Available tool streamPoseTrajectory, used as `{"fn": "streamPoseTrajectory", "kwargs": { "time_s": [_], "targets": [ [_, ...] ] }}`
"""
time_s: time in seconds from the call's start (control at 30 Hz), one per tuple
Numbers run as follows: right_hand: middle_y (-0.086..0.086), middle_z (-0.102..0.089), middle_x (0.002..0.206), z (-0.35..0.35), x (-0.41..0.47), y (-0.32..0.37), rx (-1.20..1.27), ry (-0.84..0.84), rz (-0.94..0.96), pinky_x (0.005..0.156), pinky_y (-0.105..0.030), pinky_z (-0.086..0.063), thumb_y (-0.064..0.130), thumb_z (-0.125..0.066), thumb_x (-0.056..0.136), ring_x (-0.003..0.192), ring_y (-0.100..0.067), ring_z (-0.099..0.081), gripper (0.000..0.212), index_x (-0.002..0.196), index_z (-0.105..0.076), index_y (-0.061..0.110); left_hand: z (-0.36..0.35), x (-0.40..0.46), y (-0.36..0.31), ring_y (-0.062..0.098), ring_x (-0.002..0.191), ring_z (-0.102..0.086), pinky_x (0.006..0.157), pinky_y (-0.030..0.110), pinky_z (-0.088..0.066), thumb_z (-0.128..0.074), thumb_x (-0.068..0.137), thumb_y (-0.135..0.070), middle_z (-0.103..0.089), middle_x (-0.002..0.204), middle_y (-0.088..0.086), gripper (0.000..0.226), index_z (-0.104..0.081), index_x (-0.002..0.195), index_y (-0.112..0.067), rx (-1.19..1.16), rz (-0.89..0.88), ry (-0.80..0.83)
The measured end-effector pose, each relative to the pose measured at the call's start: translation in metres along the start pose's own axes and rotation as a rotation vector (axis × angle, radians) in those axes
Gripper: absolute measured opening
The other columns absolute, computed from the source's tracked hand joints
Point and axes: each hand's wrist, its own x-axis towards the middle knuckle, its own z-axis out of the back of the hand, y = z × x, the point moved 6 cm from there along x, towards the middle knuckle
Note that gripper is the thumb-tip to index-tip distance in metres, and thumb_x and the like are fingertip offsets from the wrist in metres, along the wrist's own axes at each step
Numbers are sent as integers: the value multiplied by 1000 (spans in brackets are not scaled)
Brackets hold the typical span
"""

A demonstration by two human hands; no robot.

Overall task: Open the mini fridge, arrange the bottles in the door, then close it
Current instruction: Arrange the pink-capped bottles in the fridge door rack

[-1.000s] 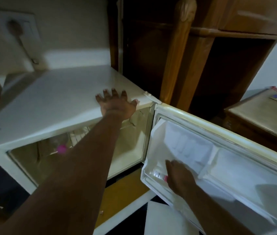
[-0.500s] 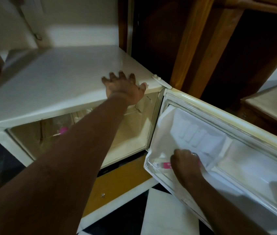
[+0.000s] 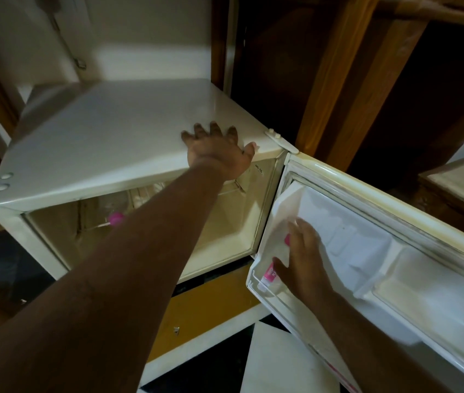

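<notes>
Mini fridge (image 3: 128, 143): white, boxy, flat top, seen from above. Door (image 3: 389, 268) is swung fully open to the right, white moulded inner liner facing up toward the camera. Bottle (image 3: 270, 275) with a pink label is lodged in the door's shelf at the hinge-side end, mostly covered, pose not clear. A second bottle (image 3: 113, 214), clear with a pink cap, is seen lying inside the dim cream cabinet on a wire shelf.

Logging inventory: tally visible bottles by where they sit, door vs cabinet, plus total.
Door bottle: 1, under the right hand
Cabinet bottle: 1, pink cap, lying on the shelf
Total: 2
</notes>
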Motion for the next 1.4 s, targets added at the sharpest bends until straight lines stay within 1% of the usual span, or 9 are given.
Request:
{"fn": "streamPoseTrajectory", "kwargs": {
  "time_s": [0.1,0.37,0.6,0.67,0.83,0.93,1.17,1.3,1.4],
  "targets": [
    [-10,-56,131,-11,6,-6,289,84,-251,104,-41,-47,29,-78,79,122,-26,-54,70,137,-43,10,0,-2,-1,47,151,-22,117,68,-19,-13,96,-72,-24,168,17,82,-23,162,-25,-3,-11,-8],
    [-4,-70,112,-6,16,-11,321,46,-286,100,-38,-47,26,-77,81,105,-21,-64,37,115,-65,15,1,-2,-2,48,151,-23,117,67,-21,-13,97,-70,-26,167,17,80,-25,162,-24,9,-28,-21],
    [-7,-57,134,-4,-1,-27,428,85,-402,102,-37,-43,43,-79,75,124,-25,-53,78,138,-43,13,-1,-2,-4,49,149,-25,115,67,-22,-13,96,-71,-27,167,18,81,-28,160,-23,17,-32,-27],
    [-13,-54,138,-3,-33,-43,399,75,-443,100,-30,-39,43,-75,80,127,-28,-50,77,140,-42,9,-1,-3,-5,49,149,-26,115,68,-22,-13,96,-71,-27,167,19,81,-28,160,-23,22,-33,-22],
    [-18,-50,141,-10,-142,-121,81,517,-513,109,-36,-34,24,-69,88,131,-32,-45,60,138,-43,5,-2,0,-4,50,147,-28,115,68,-22,-12,94,-73,-28,165,19,83,-28,159,-23,36,-20,-35],
    [-9,-66,117,9,-176,-151,-55,664,-587,86,-29,-47,34,-75,81,106,-24,-62,46,119,-60,13,-3,2,-2,51,148,-26,116,67,-22,-10,93,-75,-26,167,19,86,-25,160,-24,47,-22,-32],
    [-6,-68,110,8,-171,-154,-200,890,-626,83,-40,-58,35,-83,71,93,-22,-67,56,117,-60,12,-5,4,0,51,152,-18,118,69,-16,-10,94,-76,-19,170,18,85,-21,162,-26,28,-17,-2],
    [-9,-60,124,20,-160,-156,-159,723,-576,89,-34,-51,45,-74,77,110,-26,-60,64,128,-53,12,-2,3,-1,53,146,-28,114,68,-24,-10,94,-75,-29,164,22,86,-28,158,-22,59,-27,-35],
    [0,-56,123,28,-148,-144,142,486,-581,96,-35,-47,49,-74,75,118,-23,-55,69,131,-52,17,-2,3,-1,53,147,-26,115,68,-22,-11,95,-74,-26,166,21,84,-26,160,-22,51,-25,-20]
  ]
}}
